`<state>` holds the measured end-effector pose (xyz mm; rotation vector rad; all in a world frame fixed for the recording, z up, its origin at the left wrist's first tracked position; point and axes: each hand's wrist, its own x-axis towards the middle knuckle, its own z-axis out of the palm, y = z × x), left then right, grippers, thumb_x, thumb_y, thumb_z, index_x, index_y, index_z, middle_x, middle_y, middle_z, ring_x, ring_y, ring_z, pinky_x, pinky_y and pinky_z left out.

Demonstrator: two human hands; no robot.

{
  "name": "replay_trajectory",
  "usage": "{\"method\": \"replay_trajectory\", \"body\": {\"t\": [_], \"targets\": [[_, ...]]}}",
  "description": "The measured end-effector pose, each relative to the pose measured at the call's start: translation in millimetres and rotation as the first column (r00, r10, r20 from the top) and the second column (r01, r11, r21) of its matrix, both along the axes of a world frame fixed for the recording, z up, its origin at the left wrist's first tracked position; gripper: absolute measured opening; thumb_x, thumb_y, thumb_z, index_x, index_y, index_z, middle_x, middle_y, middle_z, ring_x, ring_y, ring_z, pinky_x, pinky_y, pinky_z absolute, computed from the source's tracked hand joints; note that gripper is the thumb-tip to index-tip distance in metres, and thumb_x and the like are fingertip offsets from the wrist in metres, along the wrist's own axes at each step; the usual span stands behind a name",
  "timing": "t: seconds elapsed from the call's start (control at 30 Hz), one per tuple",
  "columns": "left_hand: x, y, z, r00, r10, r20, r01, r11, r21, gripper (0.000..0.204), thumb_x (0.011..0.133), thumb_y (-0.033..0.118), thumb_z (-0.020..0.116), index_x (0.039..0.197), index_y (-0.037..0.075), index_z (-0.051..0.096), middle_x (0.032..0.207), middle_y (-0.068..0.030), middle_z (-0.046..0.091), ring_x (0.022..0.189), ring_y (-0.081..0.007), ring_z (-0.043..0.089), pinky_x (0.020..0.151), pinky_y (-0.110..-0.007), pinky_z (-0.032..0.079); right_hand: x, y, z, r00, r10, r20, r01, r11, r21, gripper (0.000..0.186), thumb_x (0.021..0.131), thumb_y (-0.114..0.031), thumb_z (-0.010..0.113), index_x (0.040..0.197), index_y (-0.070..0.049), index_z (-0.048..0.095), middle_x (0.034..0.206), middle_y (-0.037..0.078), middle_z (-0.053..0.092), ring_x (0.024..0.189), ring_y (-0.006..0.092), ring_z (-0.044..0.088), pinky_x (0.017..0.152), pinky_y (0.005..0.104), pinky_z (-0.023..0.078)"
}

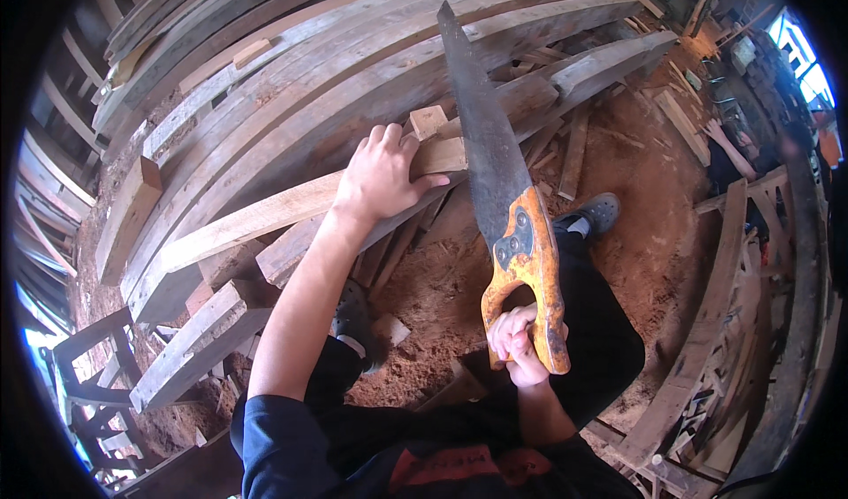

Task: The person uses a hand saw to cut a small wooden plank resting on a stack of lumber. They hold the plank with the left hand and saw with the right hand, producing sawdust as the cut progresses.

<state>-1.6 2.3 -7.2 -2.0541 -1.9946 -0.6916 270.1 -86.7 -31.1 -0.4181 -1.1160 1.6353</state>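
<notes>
Head view, only one. Right hand [523, 342] closed round the handle of the saw [491, 137], fingers wrapped through the grip opening. Saw handle is yellow-orange, paint worn, with dark fasteners where the blade seats. Blade is dark grey, points far and a bit left, narrowing to the tip. It stands just beside the right end of the pale beam [283, 209]; can't tell from this angle whether metal touches wood.

Left hand [382, 177] clasps that beam from above near its right end: fingers bent over the far side, thumb spread to the right. Fingertips hidden, so can't tell how hard it grips. Beam runs from the left, nearer end to the right, farther end, lying across other timber. Small wood block [428, 121] sits just past the beam, right of the fingers.

Far side: long grey planks [353, 84] lie in rows, bending with the lens. Left: squared timber [129, 221] and, nearer, a thick offcut [201, 344] with its end toward the near left. Right, near: stack of curved boards [698, 349]. Floor [632, 159] is reddish-brown, scattered with scraps. Grey shoe [603, 212] on the person's right foot, out past the saw handle. Far right: a co-worker's arm [735, 153], hand reaching to the far left, well apart from the saw.
</notes>
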Motion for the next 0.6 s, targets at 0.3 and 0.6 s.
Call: {"method": "replay_trajectory", "body": {"t": [0.3,0.6], "targets": [[2,-11,-1,0.999,0.033,-0.018,-0.032,0.999,0.015,0.061,0.077,0.054,0.070,0.096,-0.004,0.063,0.093,-0.0182,0.058,0.091,-0.0346,0.058,0.082,-0.042,0.049,5,0,-5,0.963,-0.064,0.260,0.042,0.995,0.088,0.018,0.083,-0.011,0.070,0.078,0.000,0.057,0.065,0.007,0.060,0.057,0.0150,0.057,0.056,0.0271,0.045],[-9,-4,10,0.992,-0.121,0.040,0.123,0.990,-0.069,0.056,0.082,0.050,0.067,0.101,-0.001,0.061,0.092,-0.0170,0.062,0.094,-0.0354,0.061,0.080,-0.044,0.051,9,7,13,0.921,-0.081,0.380,0.029,0.990,0.140,0.017,0.080,-0.008,0.070,0.070,-0.001,0.059,0.060,0.006,0.058,0.053,0.0151,0.056,0.055,0.0272,0.044]]}}
